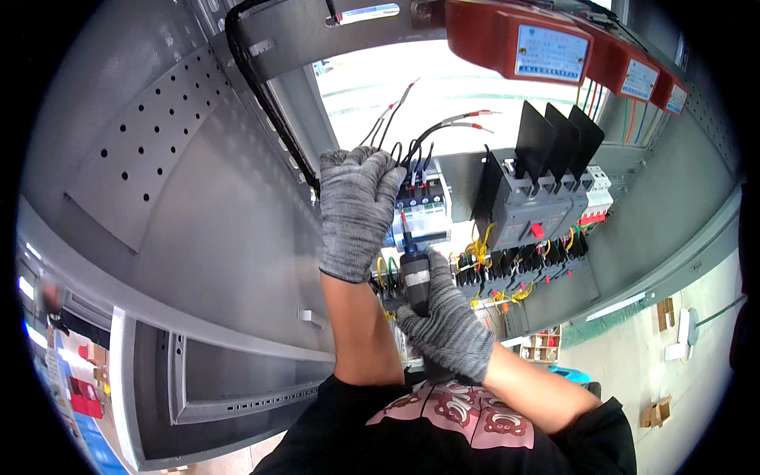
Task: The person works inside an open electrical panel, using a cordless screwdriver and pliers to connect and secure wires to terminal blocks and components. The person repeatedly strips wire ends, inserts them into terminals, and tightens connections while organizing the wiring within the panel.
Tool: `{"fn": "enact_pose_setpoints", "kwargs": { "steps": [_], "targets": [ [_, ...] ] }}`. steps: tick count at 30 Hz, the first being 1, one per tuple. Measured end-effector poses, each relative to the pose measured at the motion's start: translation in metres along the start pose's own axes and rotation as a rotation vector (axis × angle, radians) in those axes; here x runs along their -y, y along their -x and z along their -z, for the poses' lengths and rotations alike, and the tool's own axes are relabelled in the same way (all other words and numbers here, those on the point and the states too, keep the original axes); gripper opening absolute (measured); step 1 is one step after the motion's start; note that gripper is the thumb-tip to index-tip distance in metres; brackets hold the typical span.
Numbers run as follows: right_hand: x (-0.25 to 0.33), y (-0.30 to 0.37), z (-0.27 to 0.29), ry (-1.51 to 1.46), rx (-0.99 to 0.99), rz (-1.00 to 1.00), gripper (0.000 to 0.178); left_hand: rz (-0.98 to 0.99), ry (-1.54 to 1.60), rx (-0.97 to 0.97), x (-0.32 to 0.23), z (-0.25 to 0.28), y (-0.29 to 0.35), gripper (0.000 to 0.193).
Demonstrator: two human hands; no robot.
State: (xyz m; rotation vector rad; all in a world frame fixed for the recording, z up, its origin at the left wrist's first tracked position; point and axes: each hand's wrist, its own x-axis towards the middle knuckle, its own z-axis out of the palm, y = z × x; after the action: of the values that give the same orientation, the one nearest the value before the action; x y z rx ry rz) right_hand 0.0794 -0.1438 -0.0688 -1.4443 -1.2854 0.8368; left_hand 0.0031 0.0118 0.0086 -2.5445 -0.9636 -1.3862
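A dark, cylindrical, pale-banded screwdriver [416, 289] stands at frame centre, wrapped by the right hand [450, 328]; the left hand [356, 207], in mottled grey knit, curls by black wires [440, 126], hold hidden.

a grey metal cabinet [253, 261] carries a white device [432, 223], grey breaker [516, 219] and red blocks [484, 39].

A pale floor [625, 372] (brightly lit) spreads at the right, with small brown boxes [655, 413] on it

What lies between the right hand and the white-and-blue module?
In the head view, the black driver held in the right hand spans that stretch, bit pointing at the module.
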Motion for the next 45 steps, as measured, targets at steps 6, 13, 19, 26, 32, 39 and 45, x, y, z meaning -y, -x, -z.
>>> {"fn": "enact_pose_setpoints", "kwargs": {
  "steps": [6, 13, 19, 26, 32, 39, 45],
  "targets": [
    [0.050, -0.010, 0.039, 0.085, 0.220, -0.202, 0.075, 0.050, -0.036, 0.004, 0.013, 0.003, 0.009, 0.021],
    [0.047, -0.007, 0.031, 0.144, 0.144, -0.212, 0.081, 0.029, -0.126, 0.026, 0.010, -0.008, 0.006, 0.030],
    [0.063, -0.012, 0.027, 0.232, 0.172, -0.278, 0.083, 0.027, -0.144, 0.046, 0.013, -0.009, 0.008, 0.033],
    [0.057, -0.003, 0.008, -0.246, 0.087, -0.251, 0.064, 0.042, -0.097, 0.047, 0.012, -0.012, 0.008, 0.033],
    [0.061, 0.002, 0.003, -0.458, 0.053, -0.287, 0.058, 0.089, -0.081, 0.066, 0.010, -0.009, 0.009, 0.034],
    [0.043, 0.002, -0.004, -0.908, 0.148, -0.236, 0.053, 0.077, -0.106, 0.049, 0.011, -0.010, 0.009, 0.038],
    [0.050, 0.003, -0.007, -0.916, 0.153, -0.226, 0.052, 0.117, -0.058, 0.049, 0.008, -0.002, 0.010, 0.035]
  ]
}}
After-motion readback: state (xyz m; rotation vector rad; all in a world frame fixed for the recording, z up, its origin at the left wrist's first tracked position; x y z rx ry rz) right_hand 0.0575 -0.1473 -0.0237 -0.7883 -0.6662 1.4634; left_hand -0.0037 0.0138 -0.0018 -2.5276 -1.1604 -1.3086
